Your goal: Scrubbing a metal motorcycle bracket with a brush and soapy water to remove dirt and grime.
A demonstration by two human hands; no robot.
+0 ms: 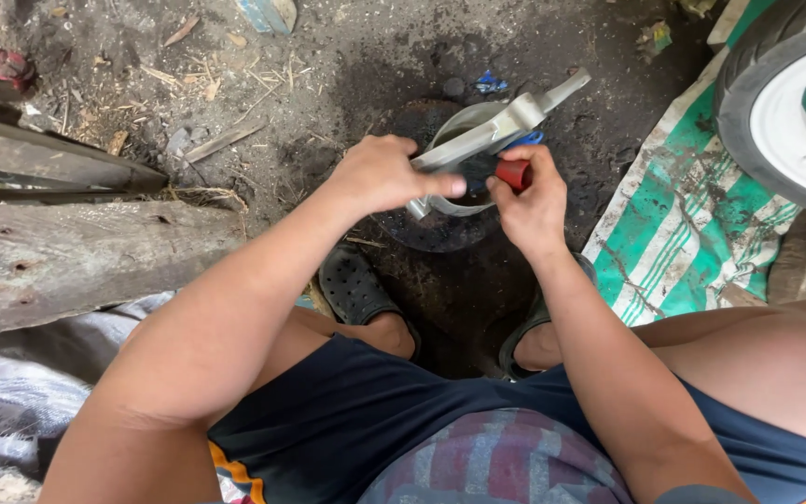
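Observation:
My left hand (380,173) grips the near end of a long silver metal part (501,126) that slants up to the right. My right hand (532,203) holds a small red-handled tool (514,173) against that part. Both hands hover over a round metal bowl (470,203) with dark liquid in it, standing on oily black ground. The tool's tip is hidden behind the metal part.
My feet wear dark sandals (354,285) below the bowl. Weathered wooden beams (76,257) lie at the left. A green-and-white striped sheet (692,219) and a tyre with a white wheel (785,112) are at the right. Litter dots the dirt beyond.

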